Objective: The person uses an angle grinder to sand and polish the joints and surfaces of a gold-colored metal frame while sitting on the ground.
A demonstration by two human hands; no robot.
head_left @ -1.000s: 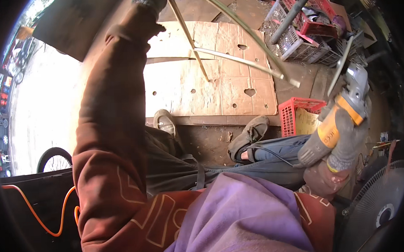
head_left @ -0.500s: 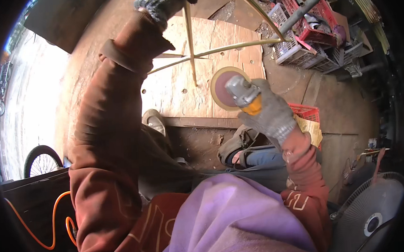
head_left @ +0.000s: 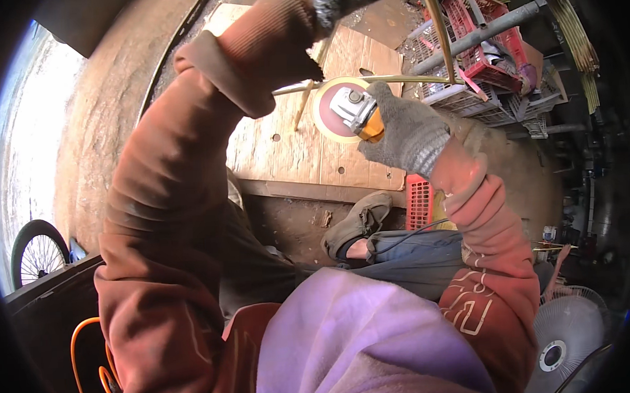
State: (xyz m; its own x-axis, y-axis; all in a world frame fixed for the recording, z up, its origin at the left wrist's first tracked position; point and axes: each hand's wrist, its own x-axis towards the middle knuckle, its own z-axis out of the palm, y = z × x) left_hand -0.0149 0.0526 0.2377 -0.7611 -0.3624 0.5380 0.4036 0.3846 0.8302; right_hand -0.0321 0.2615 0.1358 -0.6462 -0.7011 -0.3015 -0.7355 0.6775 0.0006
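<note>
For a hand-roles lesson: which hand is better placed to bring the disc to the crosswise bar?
Probably the right hand: it holds the grinder, whose disc appears close to that bar. The left hand is partly out of view.

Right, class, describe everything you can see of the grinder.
The grinder has a silver, metal-looking head and a yellow-orange body, largely hidden by the grey-gloved right grip closed around it. Its round disc, maroon with a pale rim, faces the camera; whether it spins cannot be told. The head points leftward and up in the picture, with cardboard behind. The disc's upper edge overlaps a thin bar; contact is unclear.
</note>
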